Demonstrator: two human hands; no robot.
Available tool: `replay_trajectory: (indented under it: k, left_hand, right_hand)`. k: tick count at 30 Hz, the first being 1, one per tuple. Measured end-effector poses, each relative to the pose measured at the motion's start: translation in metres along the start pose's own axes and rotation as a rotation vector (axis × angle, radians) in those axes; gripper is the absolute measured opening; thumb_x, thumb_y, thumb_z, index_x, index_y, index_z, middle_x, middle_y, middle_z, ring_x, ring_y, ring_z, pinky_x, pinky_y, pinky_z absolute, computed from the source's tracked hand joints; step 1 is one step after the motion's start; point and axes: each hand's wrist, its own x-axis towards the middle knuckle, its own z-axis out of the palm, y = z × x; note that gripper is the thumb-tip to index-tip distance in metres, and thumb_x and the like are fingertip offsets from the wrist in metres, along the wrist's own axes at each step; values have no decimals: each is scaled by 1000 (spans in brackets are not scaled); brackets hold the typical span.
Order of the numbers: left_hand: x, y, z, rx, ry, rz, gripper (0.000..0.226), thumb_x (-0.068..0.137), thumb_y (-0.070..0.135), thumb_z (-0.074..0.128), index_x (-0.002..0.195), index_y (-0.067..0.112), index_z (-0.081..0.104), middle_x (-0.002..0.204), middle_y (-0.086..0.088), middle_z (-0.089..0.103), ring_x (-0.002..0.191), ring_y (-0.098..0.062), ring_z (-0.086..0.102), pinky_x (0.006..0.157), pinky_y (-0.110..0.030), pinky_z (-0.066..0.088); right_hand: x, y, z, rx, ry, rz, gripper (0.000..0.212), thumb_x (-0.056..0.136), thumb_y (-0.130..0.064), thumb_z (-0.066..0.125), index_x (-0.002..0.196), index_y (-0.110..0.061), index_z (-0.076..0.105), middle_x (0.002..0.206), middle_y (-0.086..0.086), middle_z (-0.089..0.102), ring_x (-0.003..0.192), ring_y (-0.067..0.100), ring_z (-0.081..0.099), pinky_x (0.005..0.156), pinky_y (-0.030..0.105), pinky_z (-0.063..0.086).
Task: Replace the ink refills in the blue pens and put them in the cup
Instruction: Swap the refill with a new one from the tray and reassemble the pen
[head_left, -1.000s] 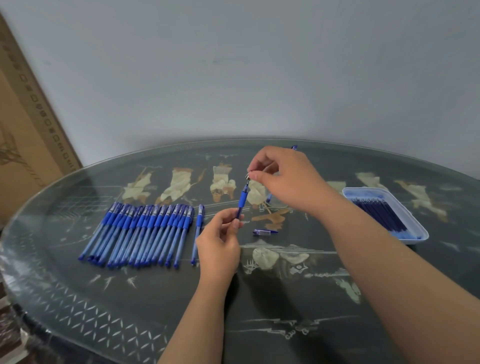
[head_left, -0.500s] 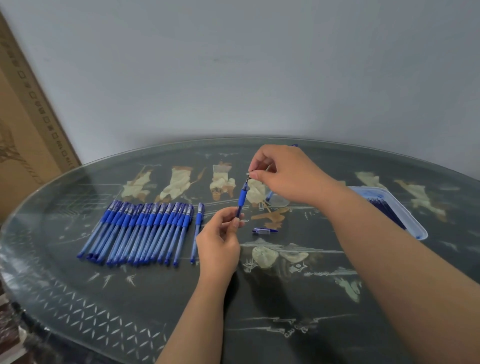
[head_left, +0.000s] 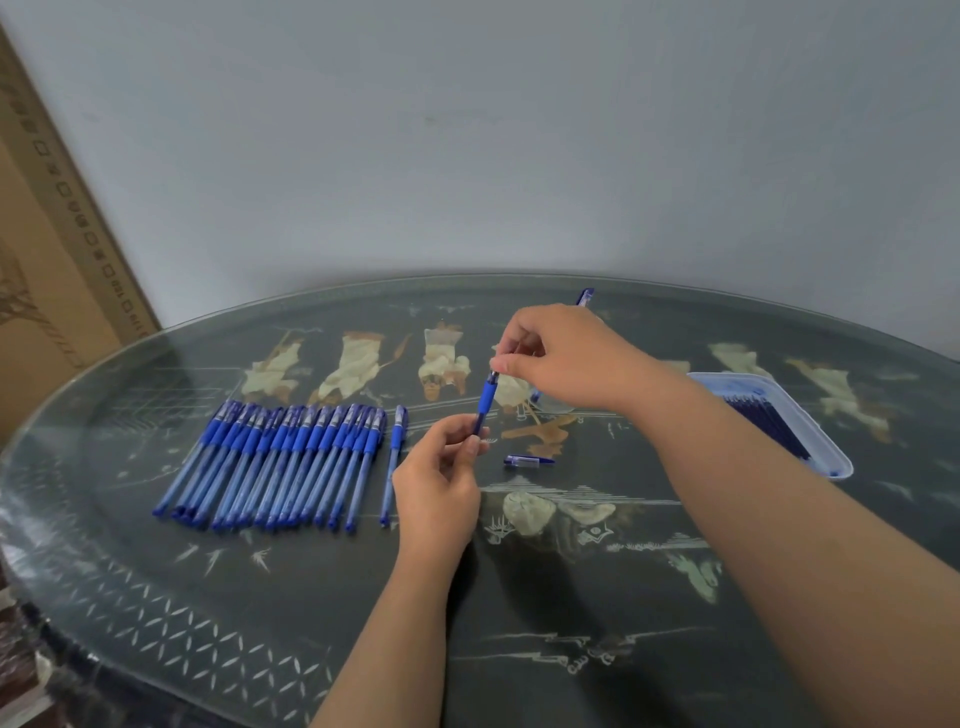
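Left grip (head_left: 439, 478) pinches the pen (head_left: 487, 397) at its lower barrel; right grip (head_left: 566, 358) pinches its upper tip. A cap (head_left: 527, 460) lies on the worktop (head_left: 311, 597) nearby.

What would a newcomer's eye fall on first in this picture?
The two hands in the middle: the left hand holds a blue pen while the right hand pinches its top end. Then the long row of pens lying side by side on the left of the table, and the tray of dark refills at right.
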Motion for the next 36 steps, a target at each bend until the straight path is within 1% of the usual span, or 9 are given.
replay_trajectory:
  k: [5, 10, 14, 18, 23, 26, 29, 32, 36]
  left_hand:
    - [0, 0, 0, -6, -1, 5, 22, 95, 3, 57, 105, 20, 66, 92, 11, 71, 87, 2, 67, 81, -11, 51]
    - [0, -2, 0, -17, 2, 1, 21, 95, 2, 57, 105, 17, 67, 91, 9, 71, 87, 0, 68, 80, -11, 50]
    - [0, -2, 0, -1, -9, 13, 21, 95, 4, 57, 106, 18, 67, 91, 10, 71, 87, 2, 67, 79, -9, 49]
    - [1, -2, 0, -5, -7, 18, 22, 95, 3, 58, 105, 20, 66, 91, 11, 71, 87, 2, 68, 81, -11, 51]
    - [1, -4, 0, -8, -4, 9, 21, 95, 3, 58, 105, 20, 67, 91, 10, 71, 88, -1, 69, 83, -18, 53]
    - [1, -4, 0, -7, -5, 3, 22, 94, 4, 58, 103, 23, 66, 91, 10, 71, 88, -1, 68, 83, -17, 53]
    - [1, -2, -1, -2, -14, 3, 23, 95, 4, 58, 103, 25, 65, 91, 11, 71, 88, 1, 68, 83, -16, 53]
    - [0, -1, -1, -5, -19, 4, 25, 95, 4, 58, 102, 27, 64, 92, 11, 71, 87, 2, 68, 83, -14, 52]
    - [0, 0, -2, -4, -29, 4, 25, 94, 3, 58, 103, 25, 65, 92, 11, 71, 86, 2, 68, 82, -11, 51]
  right_hand:
    - [-5, 8, 12, 108, 22, 46, 29, 90, -45, 65, 107, -24, 57, 94, -5, 62, 83, 10, 60, 72, 27, 48]
    - [-8, 11, 20, 274, 48, 52, 28, 95, -26, 62, 123, -28, 61, 101, -13, 63, 93, 7, 62, 82, 25, 46]
    - [-10, 11, 28, 361, 119, 46, 17, 96, -20, 62, 110, -16, 71, 105, -13, 70, 98, 3, 64, 87, 21, 49]
    - [-10, 12, 35, 373, 210, 120, 26, 87, -41, 71, 94, -17, 64, 95, -11, 68, 89, 3, 60, 70, 21, 45]
    - [-15, 15, 36, 442, 155, 117, 28, 94, -35, 63, 121, -29, 62, 106, -11, 65, 98, 5, 62, 84, 26, 51]
    - [-14, 16, 40, 451, 213, 77, 16, 95, -21, 62, 109, -21, 71, 105, -7, 69, 99, 9, 64, 93, 32, 52]
    - [-13, 14, 43, 448, 261, 110, 15, 90, -31, 69, 97, -18, 66, 93, -10, 66, 89, 6, 62, 81, 26, 51]
    - [-14, 12, 43, 452, 221, 116, 24, 91, -37, 67, 111, -26, 61, 94, -12, 64, 91, 5, 61, 83, 27, 50]
    - [-15, 12, 43, 458, 180, 82, 26, 97, -18, 58, 121, -28, 65, 107, -6, 67, 102, 9, 64, 92, 26, 49]
